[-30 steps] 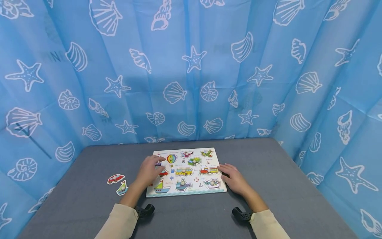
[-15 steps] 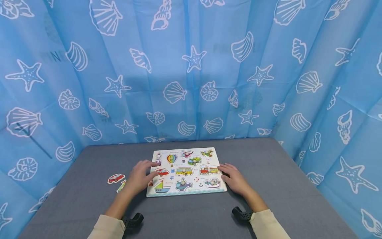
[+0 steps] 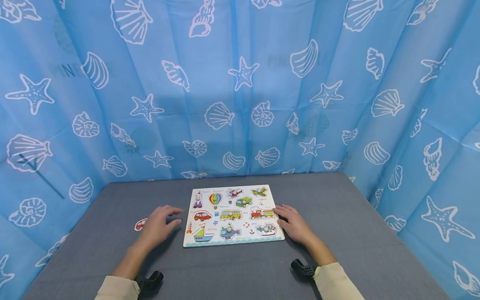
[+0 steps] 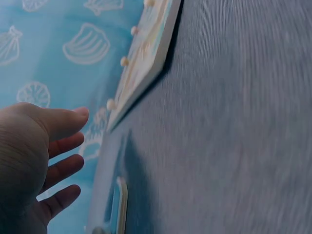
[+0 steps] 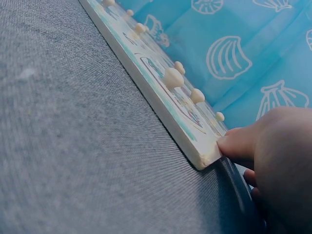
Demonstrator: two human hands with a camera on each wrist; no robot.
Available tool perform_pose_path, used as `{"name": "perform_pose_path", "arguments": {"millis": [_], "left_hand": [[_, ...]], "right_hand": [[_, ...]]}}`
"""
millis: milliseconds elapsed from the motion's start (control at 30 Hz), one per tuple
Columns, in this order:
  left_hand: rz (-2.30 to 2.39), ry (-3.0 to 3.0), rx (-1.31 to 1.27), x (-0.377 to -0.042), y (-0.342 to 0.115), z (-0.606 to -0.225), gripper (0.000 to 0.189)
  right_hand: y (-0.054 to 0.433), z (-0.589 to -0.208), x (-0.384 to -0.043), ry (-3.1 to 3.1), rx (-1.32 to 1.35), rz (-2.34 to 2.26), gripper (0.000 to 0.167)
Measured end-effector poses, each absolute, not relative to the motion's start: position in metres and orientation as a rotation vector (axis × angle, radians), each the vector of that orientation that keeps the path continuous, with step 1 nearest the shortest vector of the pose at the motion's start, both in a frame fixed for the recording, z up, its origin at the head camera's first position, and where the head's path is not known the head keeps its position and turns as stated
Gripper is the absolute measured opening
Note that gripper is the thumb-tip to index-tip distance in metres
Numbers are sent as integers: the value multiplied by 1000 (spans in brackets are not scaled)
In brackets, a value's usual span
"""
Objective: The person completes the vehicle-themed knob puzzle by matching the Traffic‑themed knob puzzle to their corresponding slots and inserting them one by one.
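A wooden peg puzzle board (image 3: 240, 241) with vehicle pictures lies flat on the table. Several of its pieces carry round knobs, among them the purple rocket (image 3: 198, 200) and the yellow bus (image 3: 231, 215). My left hand (image 3: 159, 225) is over the table left of the board, fingers apart and holding nothing. Under and beside it, a loose red car piece (image 3: 139, 225) is partly covered; a loose piece (image 4: 120, 204) also shows edge-on in the left wrist view. At the board's right edge rests my right hand (image 3: 294, 225), its thumb (image 5: 236, 142) touching the corner area.
The grey cloth-covered table (image 3: 240, 275) extends around the board. Behind and on both sides hangs a blue curtain (image 3: 240, 137) with shell and starfish prints. Black wrist mounts (image 3: 150, 281) sit at both sleeves.
My left hand has moved left off the board, uncovering the rocket and the red car picture. It now hides the loose sailboat and part of the loose car. My right hand stays put.
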State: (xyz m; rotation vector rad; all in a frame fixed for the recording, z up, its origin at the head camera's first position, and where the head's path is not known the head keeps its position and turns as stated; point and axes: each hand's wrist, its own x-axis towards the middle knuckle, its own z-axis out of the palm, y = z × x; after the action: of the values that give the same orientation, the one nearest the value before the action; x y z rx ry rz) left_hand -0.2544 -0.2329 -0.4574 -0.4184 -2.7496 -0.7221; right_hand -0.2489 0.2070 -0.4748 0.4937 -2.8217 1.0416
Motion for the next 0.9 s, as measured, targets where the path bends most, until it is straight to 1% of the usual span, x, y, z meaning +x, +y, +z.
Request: {"name": "perform_pose_path", "arguments": {"millis": [333, 633, 900], "left_hand": [[-723, -2752, -363, -257, -262, -462, 28], [-761, -2723, -268, -255, -287, -456, 28], [-757, -2774, -186, -252, -301, -453, 29]], "right_hand": [[206, -474, -248, -2829, 482, 1034, 40], [205, -475, -248, -2820, 489, 1032, 40], [206, -477, -248, -2825, 476, 1025, 40]]}}
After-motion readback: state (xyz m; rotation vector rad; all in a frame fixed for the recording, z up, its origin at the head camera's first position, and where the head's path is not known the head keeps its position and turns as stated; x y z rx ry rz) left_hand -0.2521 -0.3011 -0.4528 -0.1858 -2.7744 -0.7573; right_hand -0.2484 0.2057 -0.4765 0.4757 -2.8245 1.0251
